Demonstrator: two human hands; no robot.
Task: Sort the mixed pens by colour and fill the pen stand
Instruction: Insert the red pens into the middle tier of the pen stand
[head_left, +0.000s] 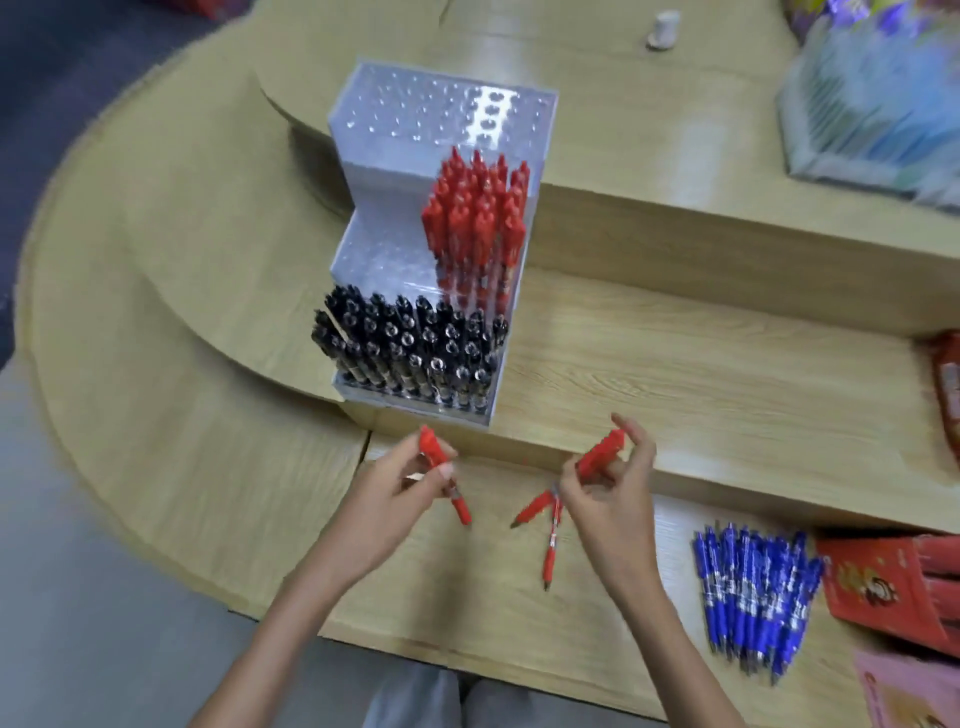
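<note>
A clear three-step pen stand (387, 249) sits on the wooden counter. Black pens (410, 348) fill its lowest step, and red pens (475, 223) stand at the right of the middle step. The top step shows only bare holes. My left hand (400, 499) grips one red pen (462, 512) just in front of the stand. My right hand (608, 488) holds a small bunch of red pens (600, 457), their tips fanning out below the fingers. A pile of blue pens (753, 592) lies on the lower shelf to the right.
The tiered wooden counter (701, 374) steps up toward the back. A red box (893, 587) stands right of the blue pens, with a pink item (904, 691) below it. A blurred rack of blue stationery (878, 109) and a small white object (664, 30) sit farther back.
</note>
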